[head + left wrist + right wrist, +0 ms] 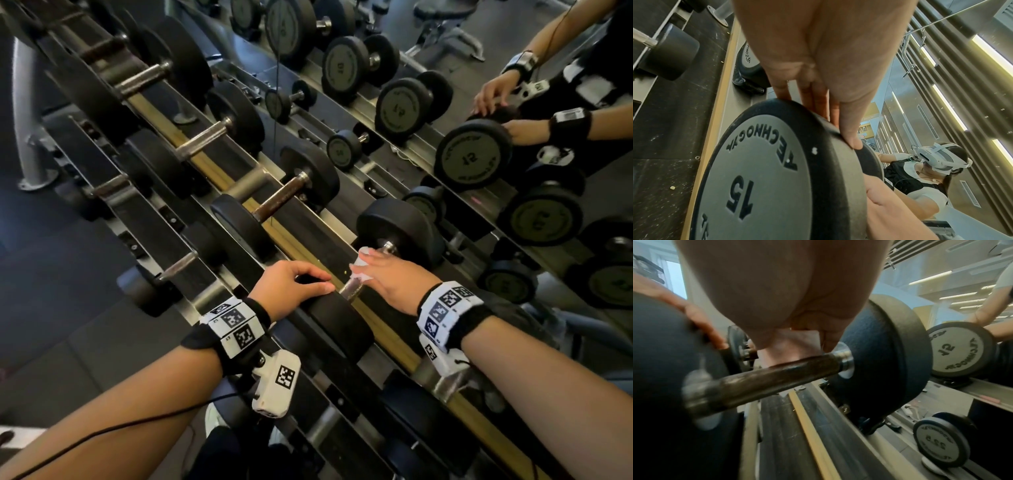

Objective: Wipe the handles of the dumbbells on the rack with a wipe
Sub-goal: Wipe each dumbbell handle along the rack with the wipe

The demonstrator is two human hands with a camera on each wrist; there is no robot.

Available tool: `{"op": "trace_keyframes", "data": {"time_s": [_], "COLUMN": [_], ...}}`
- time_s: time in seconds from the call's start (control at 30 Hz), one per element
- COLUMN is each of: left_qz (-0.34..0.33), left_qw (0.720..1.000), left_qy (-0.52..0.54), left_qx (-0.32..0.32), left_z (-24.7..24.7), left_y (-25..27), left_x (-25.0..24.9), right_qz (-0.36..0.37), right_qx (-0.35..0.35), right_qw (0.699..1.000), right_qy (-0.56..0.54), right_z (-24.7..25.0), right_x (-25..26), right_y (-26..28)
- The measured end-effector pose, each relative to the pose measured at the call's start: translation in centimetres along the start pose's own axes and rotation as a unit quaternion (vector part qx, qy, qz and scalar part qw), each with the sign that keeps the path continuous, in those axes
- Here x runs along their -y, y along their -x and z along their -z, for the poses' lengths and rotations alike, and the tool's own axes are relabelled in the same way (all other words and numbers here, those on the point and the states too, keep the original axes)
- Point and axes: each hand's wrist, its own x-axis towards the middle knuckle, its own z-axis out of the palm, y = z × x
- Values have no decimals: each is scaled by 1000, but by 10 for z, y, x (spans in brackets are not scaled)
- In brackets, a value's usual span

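The black 15 dumbbell (337, 323) lies on the rack's top tier (310, 258), its far head (397, 228) toward the mirror. My left hand (317, 281) grips the near head (760, 178), fingers (784, 91) and thumb curled over its rim. My right hand (375, 270) holds a white wipe (359, 263) wrapped against the dark, worn handle (766, 379), close to the far head. In the right wrist view the wipe (789, 347) sits between thumb and fingers, on top of the handle. The handle's near half is bare.
More dumbbells lie along the same tier to the left, the nearest with a brown handle (279, 200). A lower tier (147, 219) holds others. A mirror (479, 144) right behind the rack reflects the weights and my hands.
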Motion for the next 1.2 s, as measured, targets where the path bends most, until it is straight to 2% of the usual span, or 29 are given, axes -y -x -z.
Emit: {"op": "trace_keyframes", "data": {"time_s": [0.1,0.17,0.23,0.27,0.3,0.37,0.47,0.6,0.67,0.77,0.83,0.87,0.97,1.0,1.03,1.17,1.2], "left_qz": [6,8,10,11,11,7,2,4,4,0,-3,-5,-11,-12,-14,-25,-27], "left_qw": [1000,1000,1000,1000,1000,1000,1000,1000,1000,1000,1000,1000,999,999,999,999,999], "left_qy": [5,6,4,3,4,8,13,19,20,18,21,22,22,21,20,15,16], "left_qx": [-4,-5,-4,-3,-1,7,9,15,17,10,12,15,22,24,26,17,13], "left_z": [-1,-2,-2,-2,-1,-1,0,0,1,0,0,0,2,2,2,0,-1], "left_y": [0,1,1,1,1,1,2,2,1,0,1,1,2,2,2,3,3], "left_x": [-1,-2,-2,-2,-1,0,0,-1,-1,-1,0,0,1,1,1,4,5], "right_qz": [109,148,116,74,28,-20,-25,-31,-15,6,-36,-54,-64,-52,-37,-70,-58], "right_qx": [-110,-176,-134,-87,-38,-5,-35,26,-8,-105,-147,-131,40,62,56,19,11], "right_qw": [988,973,983,991,994,996,993,985,983,963,959,964,990,994,995,988,993], "right_qy": [28,22,-44,-76,-94,-91,-107,-170,-182,-247,-241,-225,-116,-79,-78,-137,-105], "right_z": [-2,-4,-4,-3,-4,1,-1,-14,-8,9,10,9,0,-3,-5,-8,-8], "right_x": [16,16,7,0,-9,-20,-9,16,11,-1,-12,-15,-9,-7,-7,-17,-22], "right_y": [7,10,10,9,5,2,1,10,13,15,9,4,-10,-11,-8,21,28]}}
